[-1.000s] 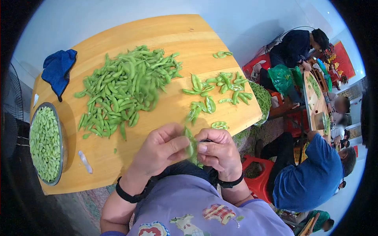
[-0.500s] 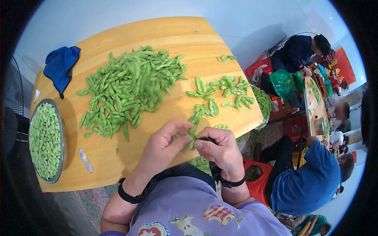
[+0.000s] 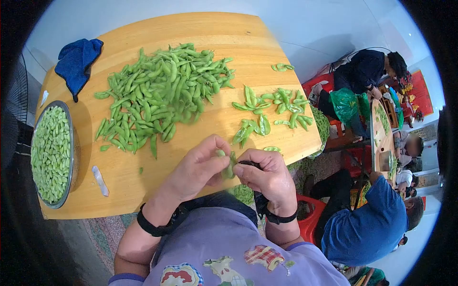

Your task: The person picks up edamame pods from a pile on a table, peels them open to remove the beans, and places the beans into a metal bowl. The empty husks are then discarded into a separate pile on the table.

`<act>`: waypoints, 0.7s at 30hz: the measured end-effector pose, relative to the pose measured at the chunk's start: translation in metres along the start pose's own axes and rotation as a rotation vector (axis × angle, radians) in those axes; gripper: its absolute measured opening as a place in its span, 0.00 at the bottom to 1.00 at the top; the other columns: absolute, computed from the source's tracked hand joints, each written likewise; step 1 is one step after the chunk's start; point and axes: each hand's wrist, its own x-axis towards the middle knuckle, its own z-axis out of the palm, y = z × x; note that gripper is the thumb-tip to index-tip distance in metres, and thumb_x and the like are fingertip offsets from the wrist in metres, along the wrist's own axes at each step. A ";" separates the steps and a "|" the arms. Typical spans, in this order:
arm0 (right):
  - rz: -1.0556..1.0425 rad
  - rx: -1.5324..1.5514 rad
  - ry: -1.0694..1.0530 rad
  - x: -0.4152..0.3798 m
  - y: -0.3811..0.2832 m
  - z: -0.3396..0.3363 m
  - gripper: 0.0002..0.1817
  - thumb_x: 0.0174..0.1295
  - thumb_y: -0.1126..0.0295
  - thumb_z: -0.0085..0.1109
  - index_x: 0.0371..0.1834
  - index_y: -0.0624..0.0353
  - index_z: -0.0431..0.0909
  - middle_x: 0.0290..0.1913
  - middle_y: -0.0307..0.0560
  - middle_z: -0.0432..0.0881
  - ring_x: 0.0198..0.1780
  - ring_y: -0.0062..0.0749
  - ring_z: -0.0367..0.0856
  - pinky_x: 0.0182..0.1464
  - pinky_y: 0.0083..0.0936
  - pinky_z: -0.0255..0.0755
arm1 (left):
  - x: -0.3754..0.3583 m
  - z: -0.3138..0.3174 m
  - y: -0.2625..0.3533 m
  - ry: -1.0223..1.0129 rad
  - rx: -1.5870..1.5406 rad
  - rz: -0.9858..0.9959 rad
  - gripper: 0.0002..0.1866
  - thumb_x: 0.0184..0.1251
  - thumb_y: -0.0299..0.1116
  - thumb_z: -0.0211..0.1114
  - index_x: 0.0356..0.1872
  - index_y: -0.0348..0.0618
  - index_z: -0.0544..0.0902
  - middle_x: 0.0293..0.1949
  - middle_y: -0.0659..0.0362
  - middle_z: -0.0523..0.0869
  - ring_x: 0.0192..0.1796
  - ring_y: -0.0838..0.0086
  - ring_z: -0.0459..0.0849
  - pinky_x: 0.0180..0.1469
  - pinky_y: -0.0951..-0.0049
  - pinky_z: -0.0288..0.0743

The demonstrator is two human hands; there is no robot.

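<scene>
At the table's front edge, a green edamame pod (image 3: pixel 229 168) is pinched between my two hands. My left hand (image 3: pixel 201 164) is closed on its left side, with a bit of green showing between thumb and finger. My right hand (image 3: pixel 268 177) grips the other side, a black band or cover around one finger. Just beyond them, flattened pods (image 3: pixel 248 129) lie scattered on the wooden table (image 3: pixel 157 178). A large heap of whole edamame pods (image 3: pixel 162 97) sits farther back. Shelled beans fill a metal bowl (image 3: pixel 74 159) at far left.
A blue cloth (image 3: pixel 78 66) lies at the back left, and a whitish strip (image 3: pixel 100 181) near the bowl. On the right, other people sit by another table (image 3: pixel 378 136); one wears a blue shirt (image 3: pixel 369 221). A red stool (image 3: pixel 310 217) stands close by.
The view has shifted slightly, so the table sits higher. My left fingers have moved along the pod, and a green bit now shows between its thumb and finger.
</scene>
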 end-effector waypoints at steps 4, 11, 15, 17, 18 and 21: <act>-0.095 -0.140 0.080 0.002 0.004 0.003 0.06 0.53 0.72 0.58 0.25 0.65 0.77 0.16 0.35 0.72 0.19 0.12 0.66 0.20 0.15 0.58 | 0.000 0.005 0.000 0.093 0.144 0.078 0.07 0.61 0.32 0.59 0.36 0.45 0.70 0.23 0.70 0.70 0.24 0.89 0.68 0.26 0.87 0.62; 0.023 0.256 0.036 0.003 0.005 0.001 0.04 0.54 0.77 0.54 0.27 0.68 0.75 0.16 0.38 0.70 0.12 0.11 0.58 0.14 0.10 0.46 | -0.014 0.002 0.004 0.023 0.305 0.159 0.08 0.55 0.30 0.65 0.33 0.41 0.76 0.30 0.68 0.76 0.35 0.87 0.72 0.37 0.84 0.68; -0.040 0.105 0.023 -0.001 0.006 -0.003 0.05 0.55 0.75 0.56 0.29 0.66 0.77 0.17 0.35 0.71 0.16 0.11 0.61 0.17 0.10 0.51 | -0.024 0.007 0.006 0.011 0.109 0.012 0.06 0.58 0.29 0.62 0.34 0.41 0.77 0.30 0.67 0.77 0.30 0.87 0.73 0.32 0.85 0.68; -0.068 0.024 0.015 -0.003 0.004 -0.007 0.06 0.56 0.72 0.57 0.30 0.65 0.78 0.19 0.32 0.72 0.19 0.11 0.63 0.20 0.10 0.55 | -0.034 0.008 0.009 0.051 -0.028 -0.069 0.05 0.58 0.28 0.61 0.35 0.42 0.77 0.30 0.67 0.76 0.29 0.88 0.73 0.31 0.86 0.68; -0.085 0.063 0.161 -0.004 0.002 -0.011 0.09 0.56 0.72 0.57 0.36 0.67 0.77 0.20 0.33 0.72 0.20 0.11 0.63 0.21 0.10 0.55 | -0.041 0.006 0.011 0.160 0.044 -0.051 0.04 0.60 0.28 0.59 0.35 0.42 0.77 0.28 0.68 0.76 0.28 0.88 0.72 0.30 0.87 0.67; -0.250 0.030 0.565 0.008 0.005 -0.031 0.20 0.58 0.72 0.55 0.53 0.71 0.70 0.25 0.35 0.72 0.21 0.12 0.62 0.21 0.10 0.55 | -0.060 -0.016 0.027 0.377 0.345 0.121 0.02 0.61 0.27 0.59 0.34 0.42 0.78 0.26 0.69 0.76 0.27 0.88 0.72 0.28 0.87 0.65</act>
